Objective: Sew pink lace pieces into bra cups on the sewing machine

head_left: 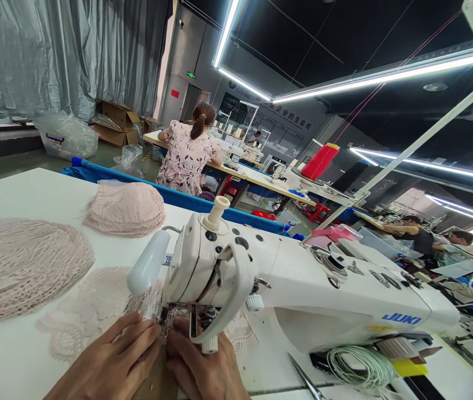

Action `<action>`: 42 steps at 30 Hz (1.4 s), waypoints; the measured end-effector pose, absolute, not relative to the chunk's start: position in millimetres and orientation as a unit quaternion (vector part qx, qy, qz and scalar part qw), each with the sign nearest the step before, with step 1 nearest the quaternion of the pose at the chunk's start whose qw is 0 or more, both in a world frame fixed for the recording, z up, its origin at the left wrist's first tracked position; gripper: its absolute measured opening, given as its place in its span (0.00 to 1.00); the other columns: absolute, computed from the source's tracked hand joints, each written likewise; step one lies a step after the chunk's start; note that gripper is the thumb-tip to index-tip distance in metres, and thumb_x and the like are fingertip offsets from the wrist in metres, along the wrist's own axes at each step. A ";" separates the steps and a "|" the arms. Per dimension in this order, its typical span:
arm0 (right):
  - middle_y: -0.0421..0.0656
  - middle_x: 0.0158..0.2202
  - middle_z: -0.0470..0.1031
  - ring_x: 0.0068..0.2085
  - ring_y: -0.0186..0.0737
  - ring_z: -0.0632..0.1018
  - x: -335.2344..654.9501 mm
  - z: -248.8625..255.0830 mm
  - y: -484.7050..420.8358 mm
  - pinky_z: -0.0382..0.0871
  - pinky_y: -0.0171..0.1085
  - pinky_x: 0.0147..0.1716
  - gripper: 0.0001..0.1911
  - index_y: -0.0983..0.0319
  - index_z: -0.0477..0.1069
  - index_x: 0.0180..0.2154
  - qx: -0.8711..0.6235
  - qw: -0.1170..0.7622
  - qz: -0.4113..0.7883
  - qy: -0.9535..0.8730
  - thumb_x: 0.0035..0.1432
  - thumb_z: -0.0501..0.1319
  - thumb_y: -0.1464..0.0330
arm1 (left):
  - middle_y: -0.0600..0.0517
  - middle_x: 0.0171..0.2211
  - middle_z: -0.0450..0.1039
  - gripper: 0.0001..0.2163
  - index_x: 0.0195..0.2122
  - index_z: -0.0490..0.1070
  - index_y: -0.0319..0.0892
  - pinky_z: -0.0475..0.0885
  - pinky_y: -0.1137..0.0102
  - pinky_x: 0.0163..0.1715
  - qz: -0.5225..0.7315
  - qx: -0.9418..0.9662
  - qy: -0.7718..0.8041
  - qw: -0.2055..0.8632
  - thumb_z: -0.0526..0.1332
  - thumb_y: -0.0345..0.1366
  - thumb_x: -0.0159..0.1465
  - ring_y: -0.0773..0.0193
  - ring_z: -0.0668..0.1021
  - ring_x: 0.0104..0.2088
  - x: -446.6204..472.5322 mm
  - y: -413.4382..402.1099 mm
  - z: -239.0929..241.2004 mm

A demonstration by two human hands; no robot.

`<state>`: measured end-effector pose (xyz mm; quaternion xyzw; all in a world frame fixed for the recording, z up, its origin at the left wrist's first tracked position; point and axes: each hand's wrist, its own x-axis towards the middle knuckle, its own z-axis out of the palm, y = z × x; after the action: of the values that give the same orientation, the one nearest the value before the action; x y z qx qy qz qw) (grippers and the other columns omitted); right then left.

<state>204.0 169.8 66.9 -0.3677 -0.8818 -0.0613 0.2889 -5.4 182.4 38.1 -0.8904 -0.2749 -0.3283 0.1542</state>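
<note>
A white sewing machine [294, 278] stands in front of me, with a thread guard arm curving down beside its needle area. Beige lace fabric [90, 311] spreads over the table left of the needle and runs in under the machine head. My left hand [122, 355] is closed on the lace just left of the needle, its fingers together and pointing forward. Close beside it, my right hand [205, 364] grips the lace edge at the presser foot. The machine's guard hides part of its fingers. The needle tip cannot be made out.
Stacked lace pieces [23, 266] and a pile of cup-shaped pieces [125, 208] lie at the left. Scissors [305, 378] and a coil of pale green cord [361, 365] lie right of my hands. A red thread cone [320, 161] stands behind. A person [190, 147] sits ahead.
</note>
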 end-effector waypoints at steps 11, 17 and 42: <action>0.44 0.44 0.78 0.40 0.48 0.79 204.3 66.0 167.7 0.77 0.42 0.36 0.14 0.59 0.70 0.50 -0.377 0.269 -0.052 -0.885 0.70 0.51 0.63 | 0.52 0.38 0.79 0.28 0.37 0.79 0.45 0.44 0.70 0.64 -0.346 -0.883 -0.280 0.146 0.37 0.35 0.77 0.67 0.74 0.43 -3.7 182.5 46.6; 0.44 0.46 0.78 0.40 0.47 0.79 203.4 67.5 168.5 0.78 0.42 0.37 0.15 0.60 0.71 0.49 -0.371 0.281 -0.048 -0.884 0.71 0.49 0.62 | 0.51 0.40 0.77 0.23 0.41 0.77 0.45 0.46 0.64 0.64 -0.311 -0.892 -0.282 0.169 0.40 0.33 0.76 0.63 0.72 0.46 -5.3 184.1 25.7; 0.46 0.41 0.78 0.39 0.46 0.80 201.1 66.2 171.4 0.76 0.41 0.33 0.17 0.61 0.66 0.46 -0.364 0.302 -0.072 -0.878 0.73 0.44 0.60 | 0.55 0.41 0.76 0.17 0.45 0.74 0.47 0.52 0.66 0.61 -0.320 -0.883 -0.300 0.166 0.46 0.27 0.72 0.65 0.74 0.46 -2.7 183.3 18.2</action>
<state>201.1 171.4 66.2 -0.3644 -0.8779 -0.0722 0.3023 -2.7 183.3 18.2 -0.8832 -0.2995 -0.3205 0.1660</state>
